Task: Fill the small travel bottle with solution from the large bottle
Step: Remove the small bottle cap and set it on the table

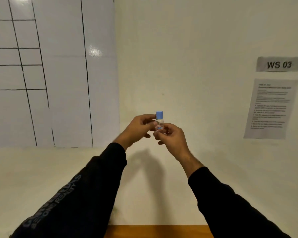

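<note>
A small clear travel bottle (159,123) with a blue cap (159,115) and a red-and-blue label is held upright in the air in front of the wall. My right hand (170,137) pinches its lower body from the right. My left hand (139,127) reaches in from the left, thumb and forefinger at the bottle's neck just under the cap. The cap sits on the bottle. No large bottle is in view.
A cream wall fills the view ahead. A white board (50,71) with black grid lines hangs at the left. A "WS 03" sign (279,64) and a printed sheet (270,109) are taped at the right. A strip of wooden table edge (156,231) shows at the bottom.
</note>
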